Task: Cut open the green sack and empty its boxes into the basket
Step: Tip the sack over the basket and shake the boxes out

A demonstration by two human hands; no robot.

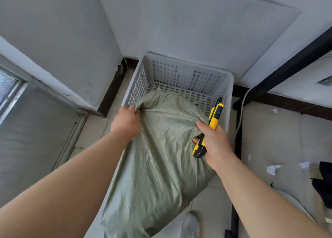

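A bulging green woven sack [158, 158] lies across the near rim of a white perforated plastic basket [181, 74], its far end hanging inside. My left hand [125, 122] grips a bunched fold at the sack's upper left corner. My right hand [213, 140] holds a yellow and black utility knife [213, 119] against the sack's right edge, the knife's tip pointing away toward the basket wall. Its fingers also press into the sack fabric. No boxes are visible; the sack hides its contents.
The basket stands in a room corner against grey walls. A black metal frame [287, 65] and a white cable [241, 111] run along the right. Paper scraps [273, 169] and dark cloth [325, 183] lie on the tiled floor at right. A window [9, 88] is at left.
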